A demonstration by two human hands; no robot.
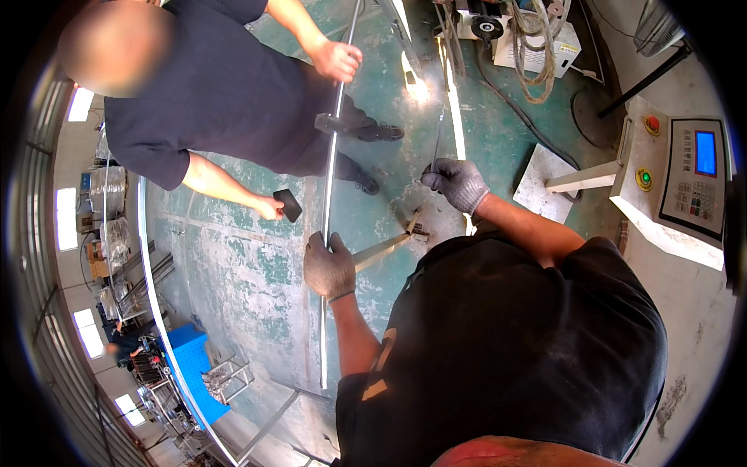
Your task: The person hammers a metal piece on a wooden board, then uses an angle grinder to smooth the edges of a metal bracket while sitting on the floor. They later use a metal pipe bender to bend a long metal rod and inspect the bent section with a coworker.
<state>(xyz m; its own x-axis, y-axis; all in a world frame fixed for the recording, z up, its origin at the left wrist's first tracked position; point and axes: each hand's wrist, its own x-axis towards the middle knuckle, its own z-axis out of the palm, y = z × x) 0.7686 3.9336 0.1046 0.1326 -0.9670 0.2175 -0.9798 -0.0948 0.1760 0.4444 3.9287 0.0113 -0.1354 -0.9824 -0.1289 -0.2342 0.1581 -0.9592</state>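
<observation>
My left hand (329, 267), in a grey work glove, is closed around a long, shiny metal tube (332, 167). The tube runs from the top edge down past my hand. Farther up, a co-worker's bare hand (337, 61) grips the same tube, and a dark block (330, 122) sits against it between our hands. The co-worker's other hand (270, 208) holds a flat black object (288, 205). My right hand (461, 185), gloved too, has its fingers closed on a thin dark rod (439, 140) that points away from me.
To my right stands a control panel (695, 183) with a blue screen and push-buttons. A white machine (537, 50) with hanging hoses is at the far right, beside a fan (660, 27). A narrow beam (381, 251) lies beyond my left hand. Left are racks and a blue panel (194, 373).
</observation>
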